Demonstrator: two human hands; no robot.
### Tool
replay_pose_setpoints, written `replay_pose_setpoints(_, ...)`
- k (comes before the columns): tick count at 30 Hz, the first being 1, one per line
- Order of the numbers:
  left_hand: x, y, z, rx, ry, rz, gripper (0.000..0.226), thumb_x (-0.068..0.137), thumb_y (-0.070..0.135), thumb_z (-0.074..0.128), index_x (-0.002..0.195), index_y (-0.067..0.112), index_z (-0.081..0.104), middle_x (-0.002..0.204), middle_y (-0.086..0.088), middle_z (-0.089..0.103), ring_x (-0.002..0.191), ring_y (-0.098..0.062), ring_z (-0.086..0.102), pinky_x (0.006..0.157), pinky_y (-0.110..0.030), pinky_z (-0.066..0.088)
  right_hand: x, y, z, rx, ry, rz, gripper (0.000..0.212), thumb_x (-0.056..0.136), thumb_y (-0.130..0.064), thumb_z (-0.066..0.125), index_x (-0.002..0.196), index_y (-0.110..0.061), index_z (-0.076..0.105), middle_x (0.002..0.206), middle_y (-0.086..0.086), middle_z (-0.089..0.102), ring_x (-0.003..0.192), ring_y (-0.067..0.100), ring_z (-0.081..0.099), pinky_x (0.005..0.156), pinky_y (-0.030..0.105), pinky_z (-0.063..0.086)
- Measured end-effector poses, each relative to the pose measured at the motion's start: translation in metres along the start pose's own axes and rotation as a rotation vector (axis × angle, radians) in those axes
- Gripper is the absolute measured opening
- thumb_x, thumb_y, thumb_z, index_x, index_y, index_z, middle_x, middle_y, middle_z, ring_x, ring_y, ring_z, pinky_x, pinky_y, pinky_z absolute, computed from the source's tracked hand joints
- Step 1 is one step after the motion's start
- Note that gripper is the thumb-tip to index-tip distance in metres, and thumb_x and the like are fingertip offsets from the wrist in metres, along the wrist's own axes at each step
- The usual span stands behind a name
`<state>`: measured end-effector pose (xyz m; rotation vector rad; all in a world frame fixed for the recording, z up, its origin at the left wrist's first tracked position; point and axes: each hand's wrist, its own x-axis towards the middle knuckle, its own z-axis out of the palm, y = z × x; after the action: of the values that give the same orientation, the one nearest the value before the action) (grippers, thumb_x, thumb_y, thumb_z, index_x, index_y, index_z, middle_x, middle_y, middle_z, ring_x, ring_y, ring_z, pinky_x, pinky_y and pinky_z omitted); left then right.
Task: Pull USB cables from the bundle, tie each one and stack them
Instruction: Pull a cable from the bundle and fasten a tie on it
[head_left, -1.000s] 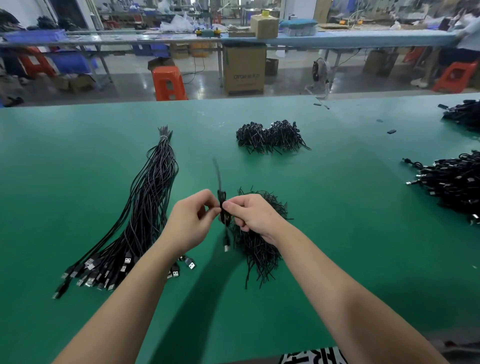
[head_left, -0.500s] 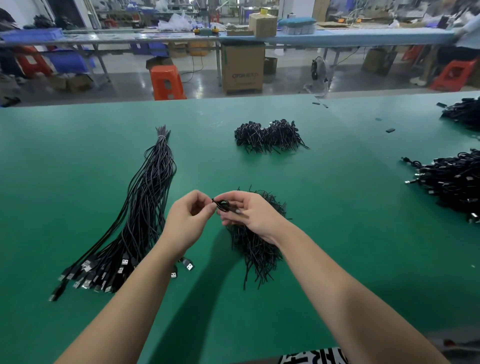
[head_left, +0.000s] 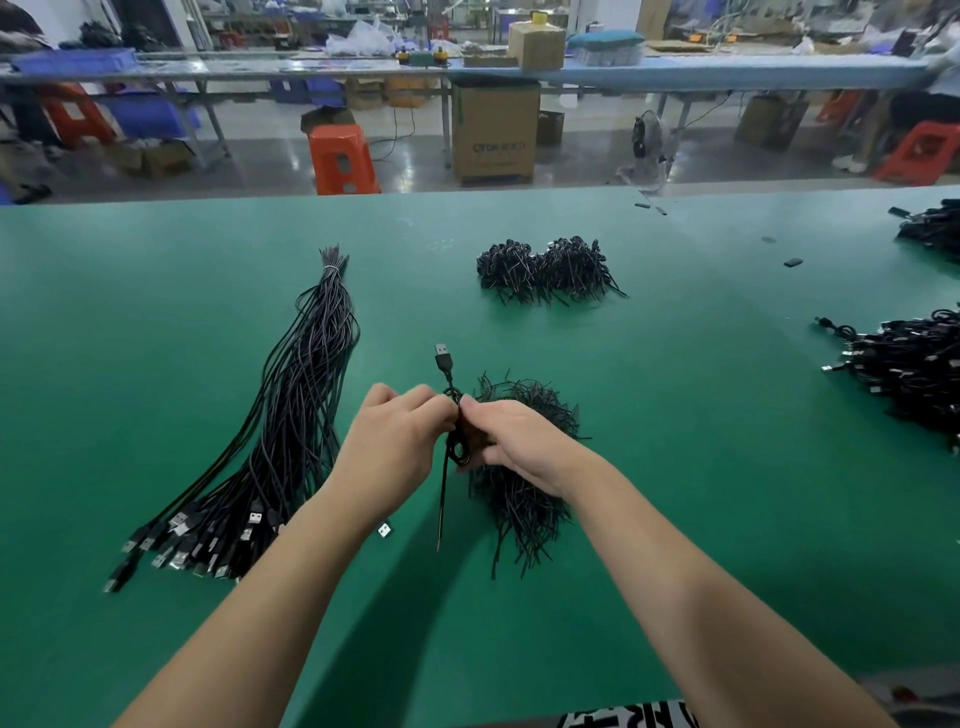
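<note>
Pinching coiled cable (head_left: 453, 415), seemingly both hands.

Workshop floor beyond the green table (head_left: 156, 364).
Orange stool (head_left: 343, 158) upper centre-left; tall cardboard box (head_left: 494, 130) just right of it; long bench (head_left: 675, 73) across top; floor fan (head_left: 647, 143) upper right.

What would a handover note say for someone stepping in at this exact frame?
Left hand and right hand both pinch one coiled USB cable above the table, plug up, bare tail hanging down.
The untied bundle lies on the left.
Tie pile sits under the right hand; tied cables are stacked farther back.
Done: cable pulled, coiled.
Left: finish its tie, stack it, continue through the bundle.
</note>
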<state>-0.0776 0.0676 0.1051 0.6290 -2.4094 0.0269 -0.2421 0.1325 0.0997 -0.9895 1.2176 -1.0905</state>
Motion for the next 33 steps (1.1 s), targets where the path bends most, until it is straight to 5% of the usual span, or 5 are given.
replay_pose_setpoints(6, 0.000, 0.002, -0.005, -0.226, -0.012, -0.161, 0.002, 0.089, 0.011, 0.072, 0.089, 0.013, 0.073, 0.086, 0.004, 0.066, 0.069, -0.027, 0.055, 0.073, -0.037, 0.045, 0.001, 0.006, -0.005, -0.119, -0.008, -0.105, 0.028, 0.106, -0.017, 0.049, 0.102, 0.005, 0.066, 0.066, -0.019, 0.056, 0.064, -0.002, 0.052, 0.088, 0.039, 0.055)
replay_pose_setpoints(11, 0.001, -0.009, -0.004, -0.425, 0.002, -0.367, 0.023, 0.076, 0.035, 0.082, 0.082, 0.022, 0.064, 0.090, 0.012, 0.049, 0.077, -0.008, 0.051, 0.072, -0.009, 0.036, -0.001, 0.000, -0.013, -0.016, -0.052, -0.053, 0.020, 0.103, -0.012, 0.055, 0.109, -0.011, 0.074, 0.094, -0.001, 0.072, 0.082, 0.008, 0.063, 0.085, 0.026, 0.054)
replay_pose_setpoints(21, -0.006, -0.028, 0.013, -0.487, -0.110, -0.455, 0.040, 0.070, 0.064, 0.069, 0.094, 0.033, 0.059, 0.101, 0.016, 0.045, 0.086, -0.003, 0.052, 0.074, -0.007, 0.037, 0.001, -0.006, -0.024, -0.156, 0.062, 0.003, 0.009, 0.093, -0.012, 0.070, 0.089, -0.013, 0.079, 0.077, 0.005, 0.073, 0.073, 0.014, 0.068, 0.075, 0.025, 0.058)
replay_pose_setpoints(26, -0.015, -0.049, 0.052, -0.203, -0.273, -0.625, 0.035, 0.098, 0.050, 0.050, 0.119, 0.022, 0.058, 0.124, 0.002, 0.050, 0.105, -0.015, 0.058, 0.094, -0.039, 0.047, 0.000, -0.016, -0.038, -0.222, 0.233, 0.043, 0.006, 0.089, -0.013, 0.076, 0.089, -0.008, 0.077, 0.073, 0.004, 0.070, 0.068, 0.010, 0.066, 0.065, 0.022, 0.059)
replay_pose_setpoints(33, -0.045, -0.066, 0.103, 0.124, -0.775, -0.628, 0.070, 0.104, 0.054, 0.020, 0.159, 0.016, 0.000, 0.165, -0.018, -0.007, 0.153, -0.029, -0.003, 0.124, -0.043, 0.007, 0.003, -0.040, -0.094, -0.567, 0.499, 0.186, 0.016, 0.088, -0.026, 0.076, 0.091, -0.010, 0.075, 0.068, 0.004, 0.072, 0.056, 0.010, 0.064, 0.063, 0.024, 0.060)
